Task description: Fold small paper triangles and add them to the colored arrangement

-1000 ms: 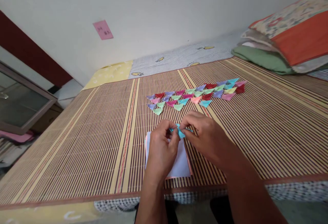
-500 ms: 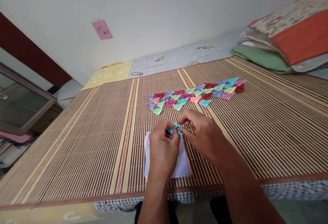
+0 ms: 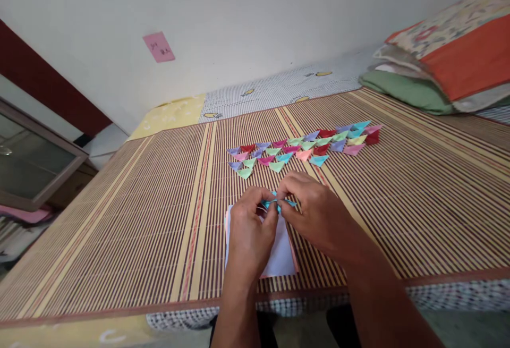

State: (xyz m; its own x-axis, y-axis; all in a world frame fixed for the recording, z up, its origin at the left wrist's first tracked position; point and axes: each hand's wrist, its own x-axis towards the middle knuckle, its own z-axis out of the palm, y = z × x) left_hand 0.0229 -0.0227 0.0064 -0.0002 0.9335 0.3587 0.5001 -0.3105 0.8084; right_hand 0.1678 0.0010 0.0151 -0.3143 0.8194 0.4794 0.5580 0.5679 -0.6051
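A small turquoise piece of folded paper (image 3: pixel 289 203) is pinched between my two hands, its middle partly hidden by fingertips. My left hand (image 3: pixel 254 218) grips it from the left with thumb and index finger. From the right, my right hand (image 3: pixel 308 199) closes thumb and fingers on the same paper. Beneath the hands lies a stack of square paper sheets (image 3: pixel 281 257), a pale lavender one on top. Beyond them, several folded paper pieces (image 3: pixel 277 167) in green, purple, red, pink and turquoise lie in slanting rows.
A striped bamboo mat (image 3: pixel 159 220) covers the bed. At the far right stand a folded orange-and-floral cushion (image 3: pixel 470 56) and a green cloth (image 3: pixel 406 90). A pink paper note (image 3: pixel 159 47) is on the wall. A glass-fronted cabinet (image 3: pixel 32 151) stands at the left.
My right thumb and fingers have closed together on the turquoise paper, where they were further apart before. My left hand stays almost in place. The rows of folded pieces are unchanged.
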